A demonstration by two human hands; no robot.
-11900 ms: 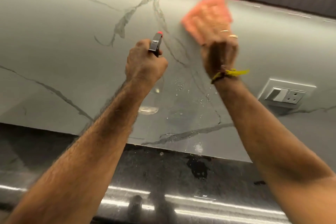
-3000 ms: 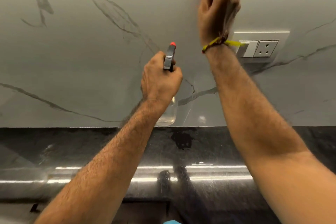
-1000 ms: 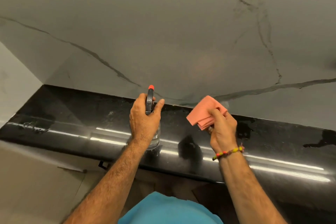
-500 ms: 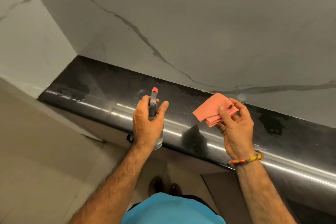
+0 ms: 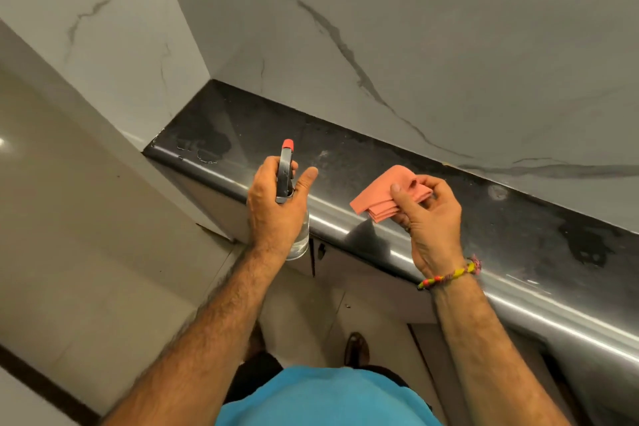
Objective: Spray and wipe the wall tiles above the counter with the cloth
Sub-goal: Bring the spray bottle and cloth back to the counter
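The left hand (image 5: 276,211) is wrapped around the spray bottle (image 5: 286,183), nozzle pointing away toward the wall tiles (image 5: 432,28), likely so a squeeze lands there. Just beside it, the right hand (image 5: 428,218) pinches the folded cloth (image 5: 378,199) between thumb and fingers, probably to present a clean face. Both hover over the near edge of the dark table (image 5: 518,218).

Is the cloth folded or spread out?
Folded. The cloth shows stacked layered edges at its lower corner, pinched in the right hand above the counter.
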